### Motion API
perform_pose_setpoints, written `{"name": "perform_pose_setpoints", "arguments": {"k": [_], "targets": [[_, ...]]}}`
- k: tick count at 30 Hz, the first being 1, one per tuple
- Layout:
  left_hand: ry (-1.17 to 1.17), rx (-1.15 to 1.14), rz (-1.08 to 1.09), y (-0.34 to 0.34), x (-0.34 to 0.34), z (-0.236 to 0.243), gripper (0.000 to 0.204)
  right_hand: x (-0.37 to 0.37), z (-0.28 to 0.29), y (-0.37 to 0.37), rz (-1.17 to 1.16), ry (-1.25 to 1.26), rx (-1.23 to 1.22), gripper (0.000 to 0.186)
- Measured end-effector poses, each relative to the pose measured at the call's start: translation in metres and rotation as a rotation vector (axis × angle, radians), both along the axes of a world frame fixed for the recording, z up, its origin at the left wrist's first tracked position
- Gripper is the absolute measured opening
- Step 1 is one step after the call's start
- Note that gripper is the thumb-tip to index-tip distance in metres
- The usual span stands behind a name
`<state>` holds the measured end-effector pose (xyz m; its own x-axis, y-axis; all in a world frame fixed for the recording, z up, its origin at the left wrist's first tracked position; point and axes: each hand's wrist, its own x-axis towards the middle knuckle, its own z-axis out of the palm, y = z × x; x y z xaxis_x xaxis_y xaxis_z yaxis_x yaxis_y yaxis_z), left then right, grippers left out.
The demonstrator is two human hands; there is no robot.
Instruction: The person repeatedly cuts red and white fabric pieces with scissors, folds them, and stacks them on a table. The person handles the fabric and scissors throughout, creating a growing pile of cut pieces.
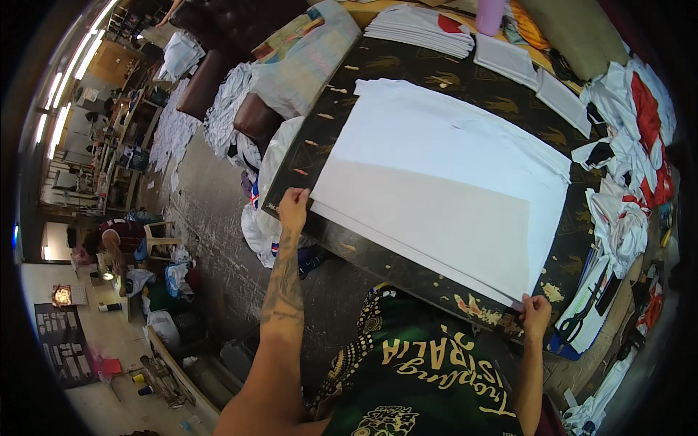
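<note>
A large white cloth lies flat on a dark patterned tabletop. Over its near half is a smooth off-white layer; I cannot tell whether this is a fold or a separate sheet. My left hand is closed at the near left corner of the cloth, fingers pinched on its edge. At the near right corner, my right hand pinches the same near edge between thumb and fingers. Slight wrinkles show in the middle of the cloth and along its right side.
Folded white cloths are stacked at the table's far edge, by a pink cup. White and red garments heap up on the right, above black scissors. Cloth piles lie left; another person is far left.
</note>
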<state>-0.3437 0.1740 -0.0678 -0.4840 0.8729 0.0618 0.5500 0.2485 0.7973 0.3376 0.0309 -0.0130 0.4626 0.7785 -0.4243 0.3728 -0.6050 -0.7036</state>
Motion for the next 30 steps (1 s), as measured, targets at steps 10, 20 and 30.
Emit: {"name": "perform_pose_setpoints", "arguments": {"k": [10,20,30], "targets": [[-0.054,-0.187,-0.152,0.027,-0.003,0.057,0.017,-0.009,0.056,0.006,-0.118,-0.049,0.106,0.011],[-0.072,-0.266,-0.064,-0.005,0.014,0.044,0.015,-0.007,0.058,-0.017,-0.073,-0.253,0.135,0.015],[0.793,-0.258,-0.334,-0.019,0.098,0.015,0.077,-0.005,0.011,-0.023,-0.17,0.037,0.026,0.017]]}}
